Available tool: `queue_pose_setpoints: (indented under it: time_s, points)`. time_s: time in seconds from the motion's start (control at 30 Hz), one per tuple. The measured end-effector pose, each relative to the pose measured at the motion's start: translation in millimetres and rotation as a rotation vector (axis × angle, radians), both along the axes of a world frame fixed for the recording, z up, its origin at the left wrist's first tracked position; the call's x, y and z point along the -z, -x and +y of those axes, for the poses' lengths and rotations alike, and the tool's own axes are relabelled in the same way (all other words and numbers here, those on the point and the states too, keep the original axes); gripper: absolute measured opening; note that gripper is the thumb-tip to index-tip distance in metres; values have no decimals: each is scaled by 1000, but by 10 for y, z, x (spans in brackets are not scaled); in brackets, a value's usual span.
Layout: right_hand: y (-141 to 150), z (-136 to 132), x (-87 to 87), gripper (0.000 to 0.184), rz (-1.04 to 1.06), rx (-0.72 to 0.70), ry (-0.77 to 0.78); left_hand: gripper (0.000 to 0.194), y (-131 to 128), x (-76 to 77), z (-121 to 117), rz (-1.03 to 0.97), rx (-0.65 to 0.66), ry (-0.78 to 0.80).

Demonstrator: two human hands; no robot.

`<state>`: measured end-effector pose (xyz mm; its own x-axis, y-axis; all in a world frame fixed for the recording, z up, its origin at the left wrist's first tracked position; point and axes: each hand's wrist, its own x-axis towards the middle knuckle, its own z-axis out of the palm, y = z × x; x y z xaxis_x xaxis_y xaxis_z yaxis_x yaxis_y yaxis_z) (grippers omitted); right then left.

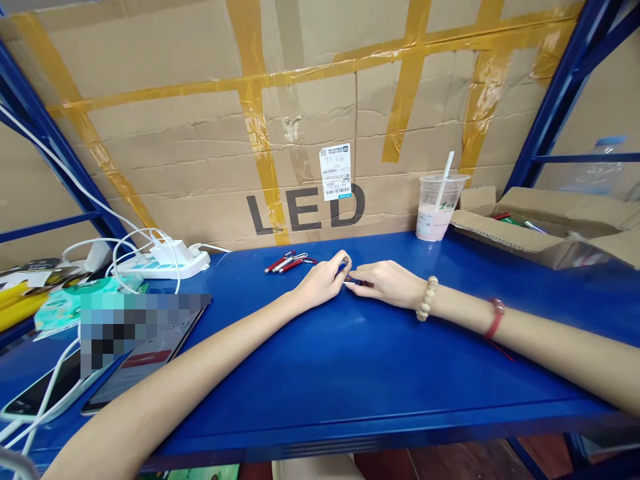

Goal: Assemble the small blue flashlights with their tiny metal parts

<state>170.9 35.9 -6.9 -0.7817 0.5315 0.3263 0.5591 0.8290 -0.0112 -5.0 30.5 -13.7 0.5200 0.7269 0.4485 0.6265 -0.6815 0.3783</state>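
Note:
Near the middle of the blue table, my left hand (327, 279) is closed, with the silver end of a small metal tube (345, 261) showing at its fingers. My right hand (387, 283) meets it from the right, its thumb and fingers pinched on a small dark piece (354, 281). The fingers hide most of both things, and I cannot tell whether they are joined. Just left of and beyond my left hand lie several slim red and silver tubes (287, 263) with clips. My right wrist wears a beaded bracelet (427, 299) and a red band.
A cup with pink drink (434, 212) and a straw stands at the back right, beside an open cardboard box (537, 250). At left are a white power strip (173, 265), cables, and phones (145, 363). Behind the table (320, 373) rises a large taped carton (190, 167).

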Motion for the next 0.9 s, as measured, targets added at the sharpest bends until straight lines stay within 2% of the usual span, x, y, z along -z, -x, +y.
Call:
queue_pose_setpoints:
  time_s: [0.17,0.33,0.63,0.73,0.9]
  points:
    - [-2,35,44,32,107,-72,24,8,0,25,13,-16,37,-40]
    - [-4,62,60,34,188,-147,25,7,3,21,4,-7,19,-56]
    - [27,39,60,38,256,-136,-28,8,-7,20,0,-37,31,-37]
    - [22,47,48,38,258,-92,-42,11,-17,17,-3,-103,-18,-23]
    - [-20,101,49,42,270,83,-25,15,-22,-18,-26,-187,-88,27]
